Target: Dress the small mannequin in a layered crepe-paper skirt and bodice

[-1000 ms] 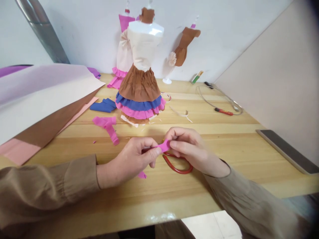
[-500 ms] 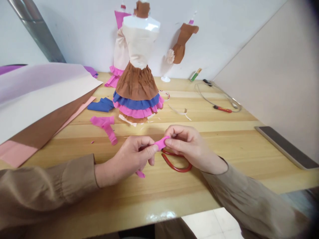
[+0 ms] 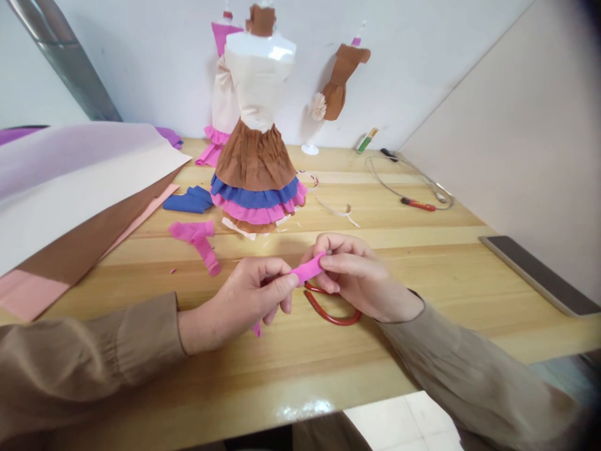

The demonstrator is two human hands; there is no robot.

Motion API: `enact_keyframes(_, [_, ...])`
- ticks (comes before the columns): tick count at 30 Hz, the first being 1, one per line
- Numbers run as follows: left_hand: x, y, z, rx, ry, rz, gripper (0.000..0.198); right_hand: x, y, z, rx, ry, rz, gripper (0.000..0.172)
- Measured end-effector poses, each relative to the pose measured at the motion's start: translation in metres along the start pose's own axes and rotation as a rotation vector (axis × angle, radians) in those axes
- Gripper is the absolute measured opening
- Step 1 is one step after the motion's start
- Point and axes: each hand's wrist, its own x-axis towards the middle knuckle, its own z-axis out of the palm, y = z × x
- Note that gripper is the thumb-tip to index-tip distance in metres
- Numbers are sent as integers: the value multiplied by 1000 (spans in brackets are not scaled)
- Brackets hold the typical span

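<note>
A narrow pink strip point(image 3: 308, 270) is stretched between my two hands above the table, in front of the dressed form. My left hand point(image 3: 256, 294) pinches its left end between thumb and fingers, and a pink tail hangs out below that hand. At the strip's right end, my right hand point(image 3: 359, 272) is closed with thumb and fingertips on it. Red-handled scissors point(image 3: 331, 314) lie on the table under my right hand, their blades hidden. The mannequin point(image 3: 260, 81) wears a cream top and a brown skirt point(image 3: 256, 156) with blue, pink and brown ruffles.
Pink scraps point(image 3: 200, 241) and a blue piece point(image 3: 188, 200) lie left of the mannequin. Large sheets point(image 3: 94, 181) cover the left side. Two smaller dressed forms stand behind. A cable point(image 3: 380, 178), a red-handled tool point(image 3: 419, 204) and a dark flat device point(image 3: 539, 272) are at right.
My right hand has shifted its grip on the strip, and more pink shows between the hands. The tail below my left hand shows less. The view has shifted slightly.
</note>
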Motion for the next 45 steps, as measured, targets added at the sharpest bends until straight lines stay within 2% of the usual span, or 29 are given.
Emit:
enact_keyframes(10, [1,2,-2,-38,-17,27,30,4,-2,-4,110,-27,141,15])
enact_keyframes(19, [2,2,-3,-42,-9,61,29,4,-3,-5,125,-52,181,15])
enact_keyframes(21, [3,-1,-2,-36,5,63,24,4,-3,-4,120,-50,179,15])
enact_keyframes(23, [3,-3,-2,-19,52,79,22,3,-3,-4,109,-39,166,15])
enact_keyframes(27, [-4,-4,1,82,180,172,39,1,-5,-5,92,-25,131,19])
enact_keyframes(32, [-19,-3,6,307,361,438,27,1,-10,-6,115,-3,111,17])
enact_keyframes(34, [-22,-1,7,346,436,476,22,0,-11,-6,131,5,112,17])
enact_keyframes(36, [-22,3,9,279,425,398,23,0,-10,-5,139,7,116,17])
enact_keyframes(39, [-19,8,10,63,220,133,34,-1,-9,-3,138,-2,129,17])
enact_keyframes(41, [-16,10,10,-50,112,13,34,-2,-7,-2,126,-6,143,16])
enact_keyframes(45, [-12,9,8,-147,97,-38,25,-3,-6,1,117,-13,152,15])
